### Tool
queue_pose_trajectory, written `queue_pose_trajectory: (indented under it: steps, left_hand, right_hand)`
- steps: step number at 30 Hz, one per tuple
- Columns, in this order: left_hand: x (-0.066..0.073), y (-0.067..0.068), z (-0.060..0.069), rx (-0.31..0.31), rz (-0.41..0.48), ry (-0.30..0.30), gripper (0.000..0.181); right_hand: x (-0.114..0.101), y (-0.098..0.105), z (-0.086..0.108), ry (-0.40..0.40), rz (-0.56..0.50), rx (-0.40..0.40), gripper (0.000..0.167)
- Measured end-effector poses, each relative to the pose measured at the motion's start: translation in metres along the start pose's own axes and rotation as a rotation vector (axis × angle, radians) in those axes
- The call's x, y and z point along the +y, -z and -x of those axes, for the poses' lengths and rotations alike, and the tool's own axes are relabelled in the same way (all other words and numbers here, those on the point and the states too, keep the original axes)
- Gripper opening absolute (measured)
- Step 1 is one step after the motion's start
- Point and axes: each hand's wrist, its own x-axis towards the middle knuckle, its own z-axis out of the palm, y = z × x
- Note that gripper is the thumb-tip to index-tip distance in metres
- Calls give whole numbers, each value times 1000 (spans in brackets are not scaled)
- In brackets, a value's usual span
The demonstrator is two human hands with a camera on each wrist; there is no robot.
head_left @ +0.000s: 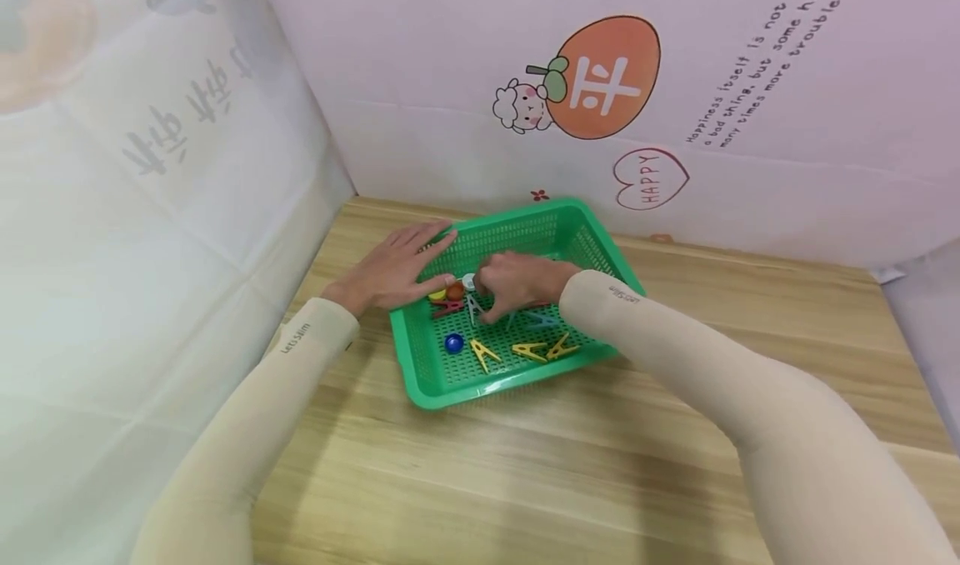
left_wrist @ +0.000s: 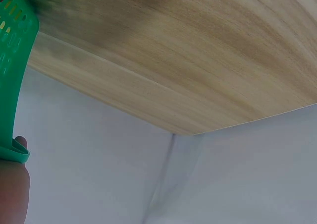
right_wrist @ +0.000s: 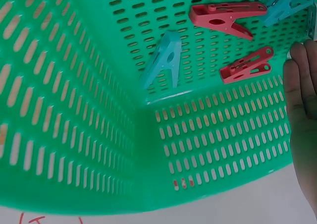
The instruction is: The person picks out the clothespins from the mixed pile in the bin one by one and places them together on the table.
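Head: left hand [head_left: 393,269] spread, loose, over left rim of green basket [head_left: 450,398]; right hand [head_left: 521,283] inside among clips [head_left: 483,354] and caps [head_left: 453,343], can't tell if gripping. Left wrist: finger at rim. Right wrist: fingers near red clips [right_wrist: 223,20]; looks mid-pick, next likely needs clean pinch.

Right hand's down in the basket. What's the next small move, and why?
Probably pinch the pale clip with the right hand: it lies right beside that hand, and the left hand rests on the rim of the green basket, likely steadying it.
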Motion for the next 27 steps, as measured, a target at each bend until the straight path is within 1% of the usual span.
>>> queue_pose_trajectory:
  steps: [5,8,10,13,17,21,27]
  left_hand:
    - [1,0,0,2,0,2,82]
    - [2,0,1,2,-7,11,81]
    - [2,0,1,4,-10,11,81]
    - [1,1,1,6,-15,11,81]
    - [3,0,1,-2,-14,9,80]
    - [3,0,0,-5,-11,8,81]
    - [3,1,1,3,-20,17,81]
  right_hand:
    - [1,-6,-10,14,-30,-47,32]
    - [0,-9,-16,30,-33,-56,29]
    - [-1,-11,-19,40,-26,-53,30]
    - [-3,-13,-23,48,-9,-42,37]
    - [-6,-17,-27,57,3,-20,39]
    - [-7,-20,-29,65,16,0,37]
    - [-3,-20,-28,97,16,6,25]
